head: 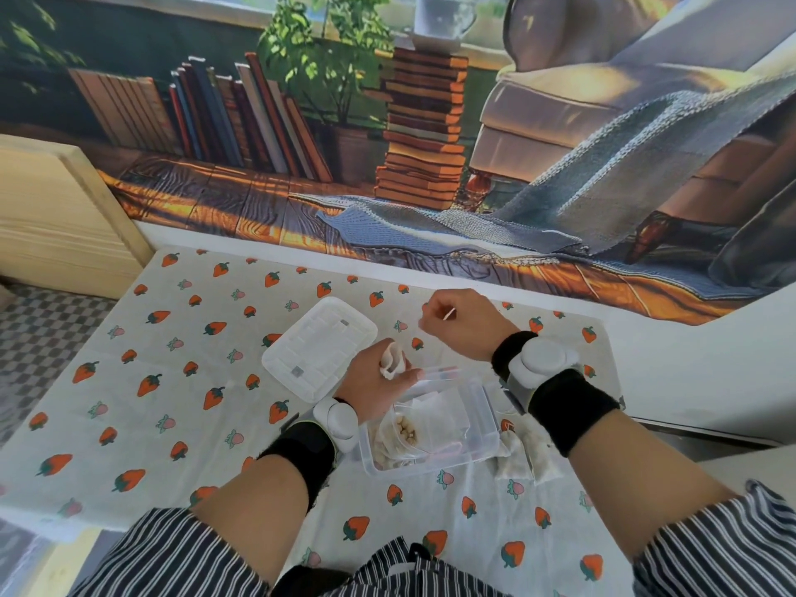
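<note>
Mid-batch: left hand (371, 381) is gripping a pouch (393, 360) above the box (432, 470) at mid-worktop, right hand (461, 323) is pinching its string (449, 314), likely cinching it; filled pouches (523, 451) are lying beside the box, more waiting inside.

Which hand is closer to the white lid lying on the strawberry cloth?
Left. The left hand, holding a small white pouch, is right beside the right edge of the lid. The right hand sits farther to the right, apart from the lid.
</note>
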Demonstrator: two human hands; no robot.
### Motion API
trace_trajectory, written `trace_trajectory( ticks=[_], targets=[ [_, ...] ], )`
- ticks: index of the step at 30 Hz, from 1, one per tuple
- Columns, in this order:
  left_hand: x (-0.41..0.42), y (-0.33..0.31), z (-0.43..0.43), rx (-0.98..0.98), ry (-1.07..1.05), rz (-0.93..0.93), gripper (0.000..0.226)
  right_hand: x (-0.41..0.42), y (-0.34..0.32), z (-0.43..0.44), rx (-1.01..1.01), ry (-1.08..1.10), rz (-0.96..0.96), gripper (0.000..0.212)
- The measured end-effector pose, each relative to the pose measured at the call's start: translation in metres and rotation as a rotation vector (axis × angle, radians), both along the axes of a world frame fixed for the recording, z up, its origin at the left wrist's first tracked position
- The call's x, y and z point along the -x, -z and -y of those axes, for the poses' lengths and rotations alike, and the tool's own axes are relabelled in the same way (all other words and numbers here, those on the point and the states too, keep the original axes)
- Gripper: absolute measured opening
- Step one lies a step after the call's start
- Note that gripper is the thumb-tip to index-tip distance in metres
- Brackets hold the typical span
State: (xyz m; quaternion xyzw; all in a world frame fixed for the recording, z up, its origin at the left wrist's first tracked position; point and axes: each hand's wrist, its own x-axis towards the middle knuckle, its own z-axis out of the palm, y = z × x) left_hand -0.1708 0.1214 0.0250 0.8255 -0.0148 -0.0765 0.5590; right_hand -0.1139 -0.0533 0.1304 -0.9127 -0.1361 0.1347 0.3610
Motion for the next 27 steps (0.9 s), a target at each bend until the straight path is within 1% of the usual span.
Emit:
trace_trajectory(
  ticks=[3,6,8,10,13,18,21,24,27],
  targets=[
    [0.000,0.011,-0.007,-0.045,-0.004,-0.019,0.042,0.011,0.013,-0.002,0.017,-0.110,-0.036,0.009],
    [0.001,0.017,-0.010,-0.072,0.012,-0.040,0.032,0.021,0.017,-0.018,0.033,-0.253,0.041,0.016],
    [0.000,0.019,-0.012,-0.064,0.029,-0.076,0.026,0.021,0.016,-0.028,0.044,-0.315,0.064,0.015],
    [0.000,0.018,-0.013,-0.026,0.028,-0.116,0.029,0.018,0.016,-0.032,0.110,-0.356,0.068,0.015],
    [-0.002,0.018,-0.016,-0.013,0.002,-0.121,0.042,0.014,0.017,-0.031,0.143,-0.326,0.083,0.017],
    [-0.007,0.014,-0.014,0.000,-0.022,-0.088,0.047,0.007,0.015,-0.027,0.176,-0.336,0.088,0.018],
    [-0.012,0.013,-0.012,-0.009,0.002,-0.096,0.040,0.002,0.013,-0.027,0.193,-0.339,0.091,0.016],
    [-0.016,0.010,-0.011,0.008,0.004,-0.101,0.030,-0.002,0.012,-0.029,0.262,-0.338,0.069,0.016],
    [-0.019,0.007,-0.009,0.014,0.006,-0.105,0.026,-0.003,0.010,-0.030,0.276,-0.329,0.053,0.015]
  ],
)
